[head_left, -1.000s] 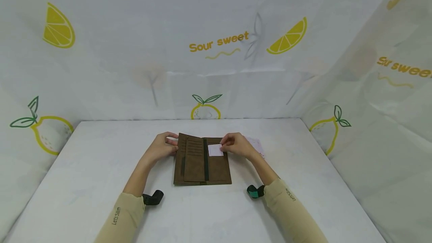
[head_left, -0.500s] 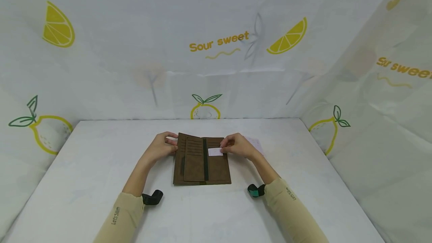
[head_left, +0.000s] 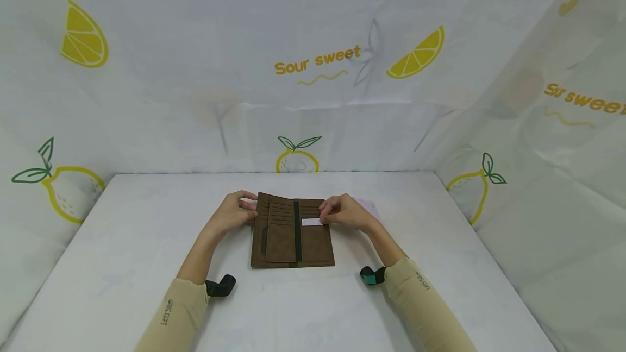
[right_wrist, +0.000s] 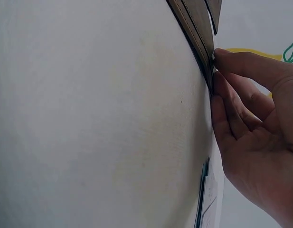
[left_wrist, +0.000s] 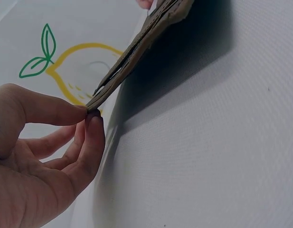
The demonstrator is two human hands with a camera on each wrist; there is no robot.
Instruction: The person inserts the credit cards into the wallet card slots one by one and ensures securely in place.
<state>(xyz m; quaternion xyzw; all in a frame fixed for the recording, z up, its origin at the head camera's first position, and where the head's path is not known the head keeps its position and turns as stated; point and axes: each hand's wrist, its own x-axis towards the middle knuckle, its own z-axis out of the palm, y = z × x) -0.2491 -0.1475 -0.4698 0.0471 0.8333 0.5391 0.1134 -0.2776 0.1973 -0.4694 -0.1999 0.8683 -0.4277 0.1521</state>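
A brown long wallet (head_left: 281,244) lies spread open on the white table in the head view, with card slots on both halves. At its left edge my left hand (head_left: 229,216) pinches the cover between thumb and fingers, and the left wrist view shows that edge raised off the table. A white card (head_left: 311,222) sits partly in a slot of the right half, only a narrow strip showing. My right hand (head_left: 346,213) holds the card's right end with its thumb, while in the right wrist view the other fingers (right_wrist: 221,114) lie along the wallet's edge.
Pale printed cards or papers (head_left: 369,208) lie on the table behind the right hand. A black wrist camera (head_left: 221,286) is strapped to the left wrist, another (head_left: 371,276) to the right. White lemon-print cloth (head_left: 195,124) hangs behind the table.
The white card has slid down into the slot, so less of it shows. My right thumb has moved slightly down with it. The left hand and wallet stay almost where they were.
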